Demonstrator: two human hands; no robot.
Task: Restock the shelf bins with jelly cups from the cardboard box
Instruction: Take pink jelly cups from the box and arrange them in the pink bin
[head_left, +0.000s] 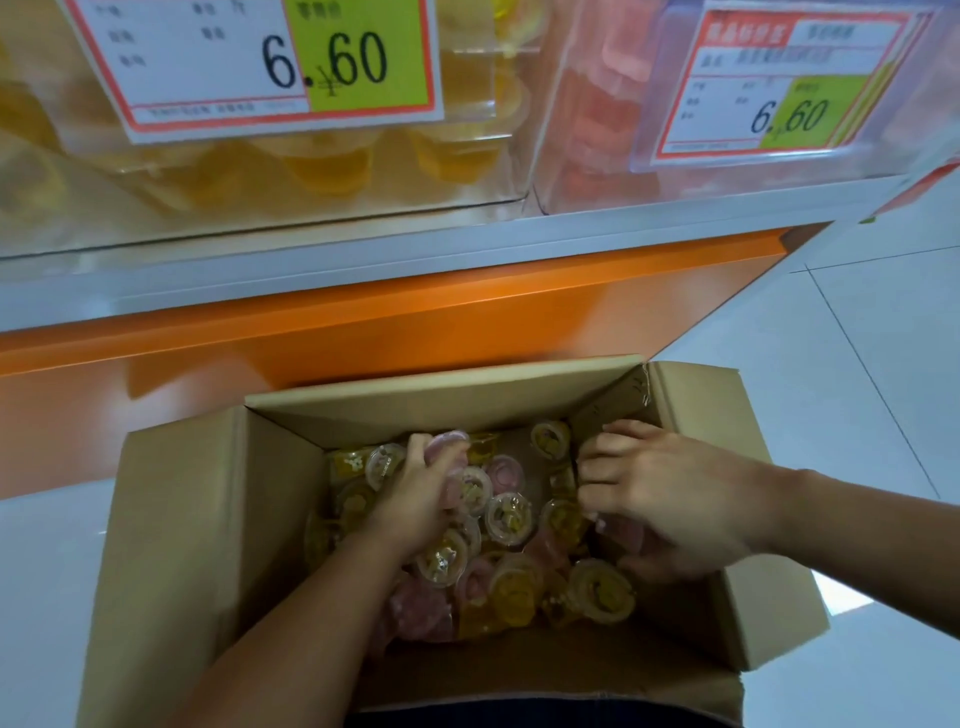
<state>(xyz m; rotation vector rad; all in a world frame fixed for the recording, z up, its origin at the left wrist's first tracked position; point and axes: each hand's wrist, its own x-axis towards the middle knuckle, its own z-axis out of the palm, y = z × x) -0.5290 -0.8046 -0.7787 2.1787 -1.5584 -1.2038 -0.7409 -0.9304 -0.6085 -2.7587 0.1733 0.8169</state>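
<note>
An open cardboard box (176, 519) sits on the floor below the shelf, holding several loose yellow and pink jelly cups (506, 517). Both hands are inside it. My left hand (421, 493) grips pink jelly cups (447, 447) at the box's middle. My right hand (660, 499) reaches in from the right, its fingers curled down over pink cups (623, 530) near the right wall. Above, a clear shelf bin (311, 171) holds yellow jelly cups, and the bin (587, 130) to its right holds pink ones.
Price tags reading 6.60 hang on the front of the yellow bin (260, 62) and the pink bin (779, 83). An orange panel (415, 322) runs under the white shelf edge. White floor tiles (857, 338) lie to the right of the box.
</note>
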